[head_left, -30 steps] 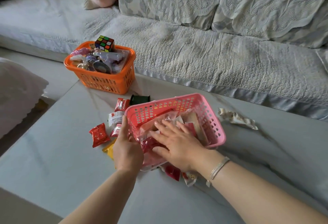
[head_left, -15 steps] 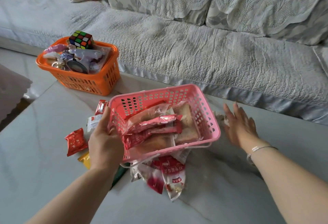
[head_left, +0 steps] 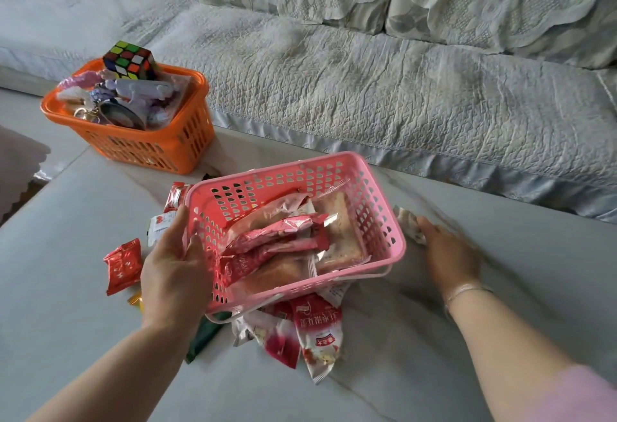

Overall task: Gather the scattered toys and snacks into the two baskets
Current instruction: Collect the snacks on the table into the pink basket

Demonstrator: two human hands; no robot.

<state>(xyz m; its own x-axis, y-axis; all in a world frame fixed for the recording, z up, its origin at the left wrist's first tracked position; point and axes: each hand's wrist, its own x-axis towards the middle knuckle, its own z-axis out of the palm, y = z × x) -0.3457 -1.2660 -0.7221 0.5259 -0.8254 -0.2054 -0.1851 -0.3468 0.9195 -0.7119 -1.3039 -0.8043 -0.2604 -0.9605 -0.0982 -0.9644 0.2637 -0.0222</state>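
**Right hand reaching for a stray wrapper beside the held pink basket**

Sofa (head_left: 384, 87): quilted grey seat running along the far edge of the tabletop (head_left: 66, 221), a pale marbled surface that carries everything else.

Orange basket (head_left: 140, 147): stands at the far left corner of the tabletop, already heaped with toys; a puzzle cube (head_left: 128, 60) sits on top.

Pink basket (head_left: 384, 221): at mid-tabletop, tilted and raised on its near-left side, with bread and red snack packets inside. The left hand (head_left: 173, 271) grips its left rim, thumb curled over the inner wall.

Loose snacks: a cluster of red-and-white packets (head_left: 314, 331) lies under and just in front of the basket's near edge; a red square packet (head_left: 123, 264) and others lie to its left, towards the tabletop's left edge.

Right hand (head_left: 450, 254): palm down on the tabletop just right of the basket, fingers (head_left: 430, 226) extended and relaxed, grasping nothing (motion blur softens its outline).

Crumpled pale wrapper (head_left: 409, 224): lies between the basket's right wall and the right fingertips, which are at or touching it; contact cannot be confirmed. Its long axis runs roughly from far-left to near-right. The wrapper lies just ahead and to the left of the fingers, so the right hand is much the nearer, and a short leftward carry would probably bring it over the rim.
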